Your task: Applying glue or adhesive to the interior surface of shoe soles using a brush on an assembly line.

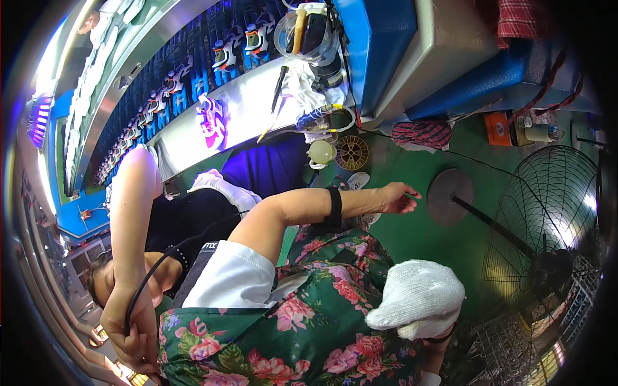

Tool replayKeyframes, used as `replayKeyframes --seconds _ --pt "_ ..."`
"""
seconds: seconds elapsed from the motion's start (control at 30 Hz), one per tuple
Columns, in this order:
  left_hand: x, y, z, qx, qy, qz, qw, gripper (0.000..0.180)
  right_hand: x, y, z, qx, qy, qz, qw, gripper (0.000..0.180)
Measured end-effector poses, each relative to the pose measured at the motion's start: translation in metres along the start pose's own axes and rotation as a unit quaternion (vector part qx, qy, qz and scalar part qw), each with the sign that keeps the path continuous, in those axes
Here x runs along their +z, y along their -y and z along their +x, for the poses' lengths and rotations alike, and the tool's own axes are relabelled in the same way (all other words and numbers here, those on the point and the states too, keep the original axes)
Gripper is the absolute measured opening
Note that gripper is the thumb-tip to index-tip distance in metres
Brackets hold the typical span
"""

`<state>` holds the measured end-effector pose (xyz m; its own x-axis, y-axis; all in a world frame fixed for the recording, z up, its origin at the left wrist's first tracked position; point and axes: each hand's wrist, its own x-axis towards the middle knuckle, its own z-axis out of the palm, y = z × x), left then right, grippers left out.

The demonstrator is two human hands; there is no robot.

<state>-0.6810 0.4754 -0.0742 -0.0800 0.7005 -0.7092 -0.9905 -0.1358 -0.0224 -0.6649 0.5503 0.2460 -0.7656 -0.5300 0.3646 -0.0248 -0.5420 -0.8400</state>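
My left hand [400, 198] is bare, held out over the green floor with its fingers loosely apart and nothing in them. A black band [335, 206] wraps that forearm. A white knitted glove [418, 296] covers my right hand, held in front of my green floral apron [309, 321]. The glove's bulk hides how its fingers lie. At left, close beside me, a person in black reaches up; that person's hand [132, 334] grips a thin black cable [138, 296] by my apron's edge.
A sneaker [212, 122] rests on the white bench [183, 145], below a row of shoes on a blue conveyor. A clear bowl [299, 35] with a brush and a white cloth [302, 87] lie there too. A brown spool [352, 153] sits on the floor. A large fan [541, 212] stands right.
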Motion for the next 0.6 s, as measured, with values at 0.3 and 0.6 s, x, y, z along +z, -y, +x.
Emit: replayKeyframes --seconds 0.3,0.6 --pt "0.002 -0.003 -0.011 0.009 -0.025 -0.01 1.0 0.02 0.007 -0.031 -0.005 -0.17 -0.048 0.059 0.982 0.027" --pt "-0.004 -0.012 -0.01 0.023 -0.027 -0.006 0.999 0.021 0.006 -0.039 -0.002 -0.188 -0.023 0.131 0.973 0.028"
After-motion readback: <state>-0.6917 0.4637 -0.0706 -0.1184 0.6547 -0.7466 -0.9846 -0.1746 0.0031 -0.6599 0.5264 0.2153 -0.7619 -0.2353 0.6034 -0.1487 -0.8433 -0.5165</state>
